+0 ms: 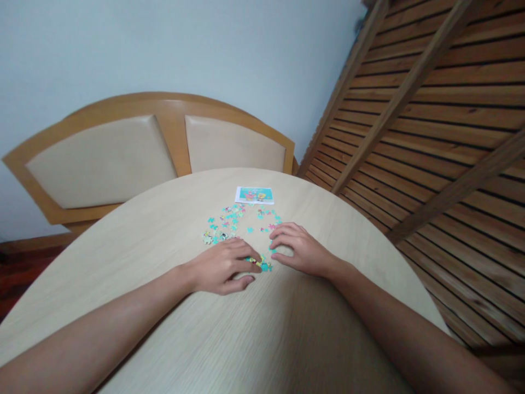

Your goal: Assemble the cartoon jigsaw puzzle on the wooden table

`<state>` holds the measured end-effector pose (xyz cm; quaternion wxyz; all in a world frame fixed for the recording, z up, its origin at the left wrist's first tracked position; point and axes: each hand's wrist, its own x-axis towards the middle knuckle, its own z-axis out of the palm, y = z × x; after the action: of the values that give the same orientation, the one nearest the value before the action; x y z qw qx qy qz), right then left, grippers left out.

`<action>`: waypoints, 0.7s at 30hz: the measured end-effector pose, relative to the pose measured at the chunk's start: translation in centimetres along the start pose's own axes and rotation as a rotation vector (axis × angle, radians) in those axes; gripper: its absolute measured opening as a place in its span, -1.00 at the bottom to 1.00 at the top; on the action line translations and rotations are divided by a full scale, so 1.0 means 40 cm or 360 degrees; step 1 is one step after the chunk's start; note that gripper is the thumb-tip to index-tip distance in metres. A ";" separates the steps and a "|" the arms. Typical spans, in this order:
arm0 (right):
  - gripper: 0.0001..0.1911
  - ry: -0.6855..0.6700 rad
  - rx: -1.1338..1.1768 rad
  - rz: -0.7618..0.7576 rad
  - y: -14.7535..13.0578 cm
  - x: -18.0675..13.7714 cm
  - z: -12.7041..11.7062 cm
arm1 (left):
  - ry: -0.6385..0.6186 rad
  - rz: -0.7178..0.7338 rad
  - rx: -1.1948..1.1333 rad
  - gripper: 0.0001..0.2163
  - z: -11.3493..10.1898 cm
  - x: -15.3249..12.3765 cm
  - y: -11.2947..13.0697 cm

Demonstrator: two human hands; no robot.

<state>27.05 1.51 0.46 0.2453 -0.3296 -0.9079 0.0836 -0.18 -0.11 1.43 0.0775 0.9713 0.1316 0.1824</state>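
Observation:
Both my hands rest on a round pale wooden table (172, 230). My left hand (223, 266) lies with fingers stretched toward a small joined cluster of teal and yellow puzzle pieces (262, 265), its fingertips touching them. My right hand (297, 249) sits just right of that cluster, fingers curled down onto the table by the pieces. Loose jigsaw pieces (227, 221) are scattered just beyond both hands. A small reference picture card (254, 195) lies farther back.
A wooden bench back with two beige padded panels (106, 158) curves behind the table. A slatted wooden frame (430, 120) leans along the right side. The table's far right edge runs close to the slats.

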 end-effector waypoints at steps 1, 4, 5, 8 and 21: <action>-0.86 0.0002 0.0002 0.0018 0.000 0.000 0.002 | -0.0003 -0.0009 0.0002 -0.77 0.000 0.000 0.002; -0.85 0.0004 0.0002 0.0046 -0.001 -0.001 0.007 | -0.0001 -0.0046 0.0005 -0.78 0.002 -0.003 0.006; -0.85 -0.0004 0.0010 0.0039 -0.001 -0.002 0.007 | 0.0001 -0.0057 0.0004 -0.77 0.003 -0.005 0.006; -0.80 -0.0060 0.0072 -0.0019 -0.004 -0.005 0.007 | 0.0003 -0.0075 -0.0001 -0.78 0.005 -0.008 0.007; -0.86 -0.0039 0.0056 0.0080 -0.003 -0.004 -0.012 | -0.0018 -0.0031 0.0015 -0.77 0.007 -0.010 0.004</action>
<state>27.32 1.31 0.86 0.2378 -0.3469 -0.9006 0.1098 -0.39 -0.38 1.09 0.0755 0.9713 0.1415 0.1756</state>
